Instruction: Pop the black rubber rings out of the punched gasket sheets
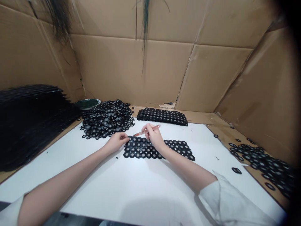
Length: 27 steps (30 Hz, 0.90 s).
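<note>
A mat of black rings with pale centres (138, 150) lies flat on the white board (105, 188), joined in rows. At its far left corner, my left hand (118, 141) pinches the edge with thumb and fingers together. My right hand (152, 135) reaches over the middle of the mat and grips a slim, reddish, see-through pen-like tool (142, 132). The tool's tip points left, close to my left fingertips; its exact kind is too small to tell. My right hand and wrist cover part of the mat.
Behind my left hand is a heap of loose black rings (108, 119), beside a bowl of dark green stuff (88, 104). A stack of ring mats (162, 116) sits at the back. A tall black stack (35, 122) stands left; scattered rings (263, 160) lie right. Cardboard walls (131, 69) enclose the board.
</note>
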Each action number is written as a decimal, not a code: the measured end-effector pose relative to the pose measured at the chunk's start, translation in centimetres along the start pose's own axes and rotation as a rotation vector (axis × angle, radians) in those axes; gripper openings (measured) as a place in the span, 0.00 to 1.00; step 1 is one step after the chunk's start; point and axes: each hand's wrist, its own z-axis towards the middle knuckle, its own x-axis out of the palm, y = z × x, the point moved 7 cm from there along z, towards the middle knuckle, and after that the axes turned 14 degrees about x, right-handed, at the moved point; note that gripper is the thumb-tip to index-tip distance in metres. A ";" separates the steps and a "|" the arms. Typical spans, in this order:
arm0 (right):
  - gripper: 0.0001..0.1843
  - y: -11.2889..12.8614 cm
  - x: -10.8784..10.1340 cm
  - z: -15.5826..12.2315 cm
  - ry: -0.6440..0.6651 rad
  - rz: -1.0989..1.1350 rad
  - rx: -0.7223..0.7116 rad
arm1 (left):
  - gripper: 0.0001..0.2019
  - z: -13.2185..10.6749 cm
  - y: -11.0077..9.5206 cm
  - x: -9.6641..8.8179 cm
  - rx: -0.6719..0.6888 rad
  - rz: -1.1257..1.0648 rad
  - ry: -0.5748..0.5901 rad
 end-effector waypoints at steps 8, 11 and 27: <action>0.09 -4.6 0.2 0.3 0.050 0.026 0.184 | 0.13 0.2 0.5 0.3 -0.004 -0.023 0.022; 0.06 -4.4 0.6 0.0 0.058 -0.038 0.177 | 0.13 0.2 0.5 0.3 -0.004 -0.020 0.012; 0.04 -3.9 2.5 -1.0 0.050 -0.391 -0.026 | 0.10 -1.2 -2.5 0.6 -0.023 0.127 -0.145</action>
